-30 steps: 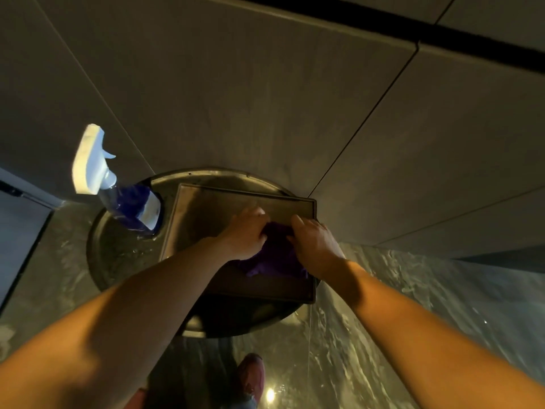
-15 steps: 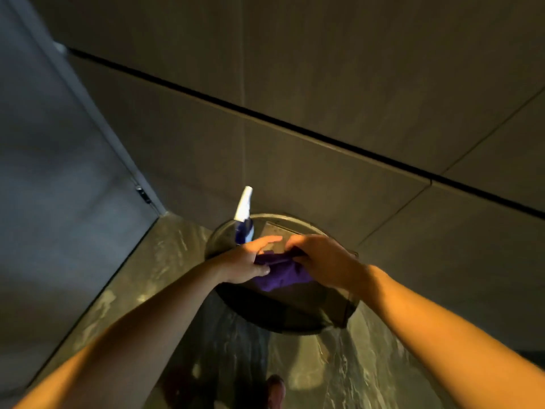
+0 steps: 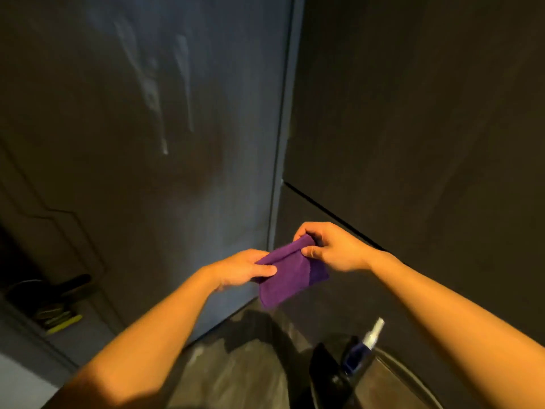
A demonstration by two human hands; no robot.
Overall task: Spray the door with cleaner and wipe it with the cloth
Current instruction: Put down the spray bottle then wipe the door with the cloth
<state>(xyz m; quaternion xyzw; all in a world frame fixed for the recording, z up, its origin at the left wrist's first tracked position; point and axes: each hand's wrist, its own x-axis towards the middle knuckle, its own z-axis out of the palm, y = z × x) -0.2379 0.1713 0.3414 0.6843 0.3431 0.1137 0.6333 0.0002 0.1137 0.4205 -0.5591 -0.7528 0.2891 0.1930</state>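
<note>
A folded purple cloth point(image 3: 287, 276) hangs in the air between my two hands, in front of the door's lower right corner. My left hand point(image 3: 241, 268) pinches its left edge. My right hand point(image 3: 330, 249) grips its upper right corner. The dark grey door point(image 3: 147, 172) fills the left half of the view, with pale wet streaks of cleaner point(image 3: 153, 93) running down its upper part. The spray bottle point(image 3: 362, 349), blue with a white nozzle, stands low at the right on a round dark table point(image 3: 407, 376).
A dark panelled wall point(image 3: 413, 128) stands to the right of the door frame point(image 3: 283, 143). A door handle point(image 3: 70, 286) shows at the lower left. The floor point(image 3: 236, 376) below is glossy marbled stone.
Both hands lifted the purple cloth off the tray on the round table. The view swung left to face the door, so the table and bottle now sit at the lower right.
</note>
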